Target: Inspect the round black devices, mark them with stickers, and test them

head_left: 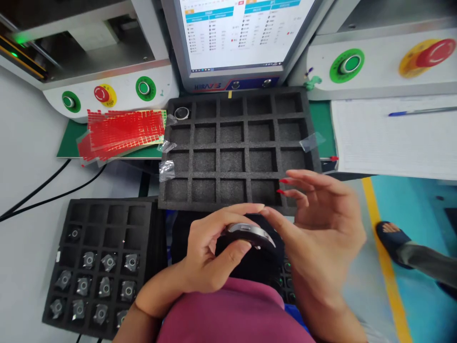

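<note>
My left hand (217, 247) holds a round watch case (250, 232) edge-on between thumb and fingers, above my lap. The case has a silver rim with a side button and a dark underside. My right hand (321, 228) is raised beside it with its fingers spread. The right thumb tip meets or nearly meets the left index fingertip; I cannot tell which. Small red tabs (280, 191) show at two right fingertips. Beyond the hands lies a black foam tray (233, 145) with square pockets, and another round watch case (182, 113) sits in its far left pocket.
Sheets of red stickers (123, 131) lie left of the tray. A second foam tray (137, 214) at lower left carries several wrapped round parts. Behind are a monitor (243, 38) and red and green machine buttons. Papers (392, 138) and a pen (421, 112) lie right; a person's foot (392, 238) shows.
</note>
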Demonstrator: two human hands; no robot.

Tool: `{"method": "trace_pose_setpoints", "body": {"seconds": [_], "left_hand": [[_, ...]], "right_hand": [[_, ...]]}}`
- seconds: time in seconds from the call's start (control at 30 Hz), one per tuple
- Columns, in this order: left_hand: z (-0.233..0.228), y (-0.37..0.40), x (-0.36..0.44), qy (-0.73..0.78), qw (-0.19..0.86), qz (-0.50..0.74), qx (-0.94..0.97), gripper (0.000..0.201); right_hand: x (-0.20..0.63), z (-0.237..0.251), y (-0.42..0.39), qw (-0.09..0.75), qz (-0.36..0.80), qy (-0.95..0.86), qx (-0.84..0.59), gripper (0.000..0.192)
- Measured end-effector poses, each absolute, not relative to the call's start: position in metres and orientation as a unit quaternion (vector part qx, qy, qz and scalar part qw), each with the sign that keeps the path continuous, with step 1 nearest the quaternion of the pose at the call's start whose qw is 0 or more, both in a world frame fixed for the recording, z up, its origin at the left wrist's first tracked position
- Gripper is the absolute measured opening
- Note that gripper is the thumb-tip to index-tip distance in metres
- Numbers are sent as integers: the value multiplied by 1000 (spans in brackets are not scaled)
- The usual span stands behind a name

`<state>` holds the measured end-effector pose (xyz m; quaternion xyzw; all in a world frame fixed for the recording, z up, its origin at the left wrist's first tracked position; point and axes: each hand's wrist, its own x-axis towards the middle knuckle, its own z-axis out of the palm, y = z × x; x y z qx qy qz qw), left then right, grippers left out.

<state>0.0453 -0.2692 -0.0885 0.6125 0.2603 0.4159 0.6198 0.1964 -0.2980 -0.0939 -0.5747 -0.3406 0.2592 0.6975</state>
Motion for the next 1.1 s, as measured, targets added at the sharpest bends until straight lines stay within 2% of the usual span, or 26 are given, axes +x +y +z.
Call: {"method": "trace_pose_setpoints", "body": {"seconds": [0.2, 0.6, 0.93, 1.1], "left_hand": [[-86, -267, 49, 248, 653, 419, 581, 15], [-89, -266, 50, 269, 663, 436, 545, 14], [-90, -271, 47, 267, 634, 416, 595, 16], [-89, -268, 48, 265, 619, 431, 601, 14]], "right_hand": [[198, -94, -301, 706, 294, -358, -536, 46], [196, -91, -300, 742, 321, -356, -468, 49], [192, -89, -299, 725, 337, -351, -488, 45], [192, -90, -299, 717, 335, -355, -497, 48]]}}
